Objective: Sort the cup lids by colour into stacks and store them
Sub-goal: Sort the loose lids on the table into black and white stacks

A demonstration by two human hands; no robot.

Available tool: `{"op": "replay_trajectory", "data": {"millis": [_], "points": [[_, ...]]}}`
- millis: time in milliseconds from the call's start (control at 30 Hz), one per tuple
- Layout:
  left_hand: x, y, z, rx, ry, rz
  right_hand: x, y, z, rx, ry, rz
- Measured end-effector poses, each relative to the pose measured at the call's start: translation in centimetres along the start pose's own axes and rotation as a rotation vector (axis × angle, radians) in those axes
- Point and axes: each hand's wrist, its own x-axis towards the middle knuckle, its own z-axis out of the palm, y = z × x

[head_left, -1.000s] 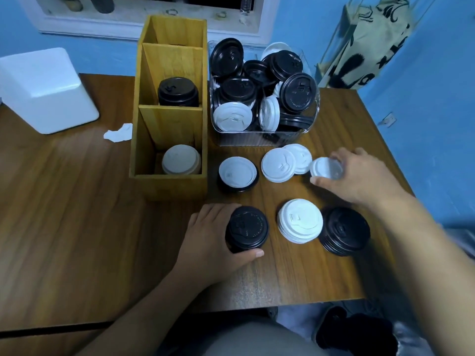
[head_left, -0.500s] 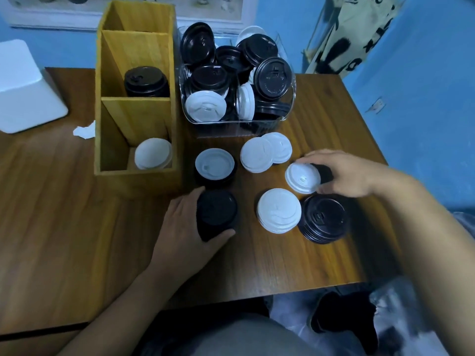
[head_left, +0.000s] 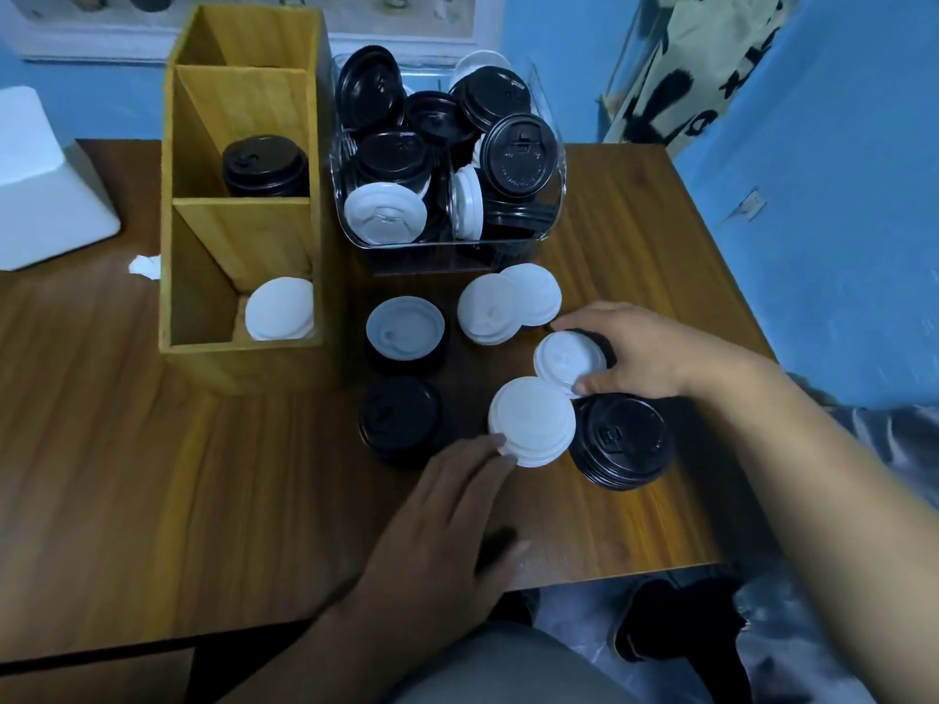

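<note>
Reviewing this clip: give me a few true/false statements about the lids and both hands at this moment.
1. The right hand pinches a white lid. True.
2. The middle compartment of the wooden organizer holds the white colour. False: it holds black lids; white lids sit in the near compartment.
3. The left hand touches the white stack on the table with straight fingertips. True.
4. The clear bin holds only black. False: white ones lie among the black there.
</note>
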Motion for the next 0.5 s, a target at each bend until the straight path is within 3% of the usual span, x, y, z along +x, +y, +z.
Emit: {"op": "replay_trajectory", "data": {"millis": [133,333,500], "points": [[1.5,0.5,2.1,-0.065,-0.02,-0.19,0.8,-0.1,0.6,-0.04,0.044,-0.023],[4.4,0.1,3.1,-0.178,-0.036,-0.379,-3.0,-0.6,-0.9,0.041,0.256,-0.048],[5.2,-0.8,3.7,-0.334,0.016,-0.489,-5.2,-4.2,0.5,0.068,0.199,-0.171]]}}
